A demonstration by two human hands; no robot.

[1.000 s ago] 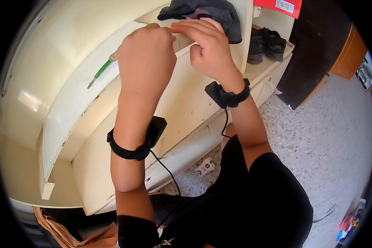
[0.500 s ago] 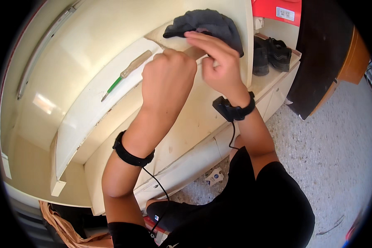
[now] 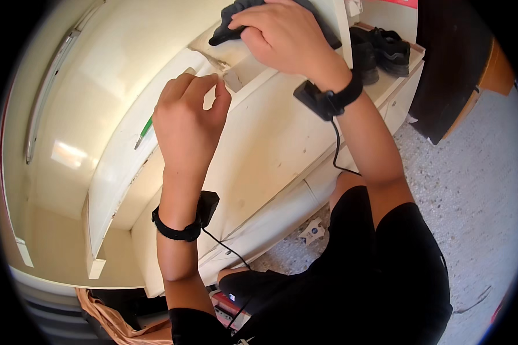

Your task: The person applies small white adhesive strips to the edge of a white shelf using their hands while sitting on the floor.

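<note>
My left hand (image 3: 191, 112) is closed, thumb and forefinger curled together in a pinch; anything between them is too small or hidden to make out. It hovers over a white ledge (image 3: 110, 172) and covers most of a screwdriver. Only the screwdriver's green shaft (image 3: 146, 129) and the end of its pale handle stick out beside the hand. Farther right, my right hand (image 3: 285, 37) is open, fingers stretched over a dark grey cloth (image 3: 227, 30); whether they touch it I cannot tell. Below the two hands, the ledge has a chipped, broken end (image 3: 231, 79).
Black shoes (image 3: 388, 52) stand on a shelf behind the upright divider (image 3: 345, 34). A metal rail (image 3: 52, 95) runs along the cream back panel at left. Speckled floor (image 3: 460, 190) lies to the right, with a small white tag (image 3: 312, 231) near my legs.
My left hand has moved left and turned, now covering the screwdriver's handle. My right hand has moved up and away over the dark cloth. The hands are farther apart, exposing the broken ledge end.
</note>
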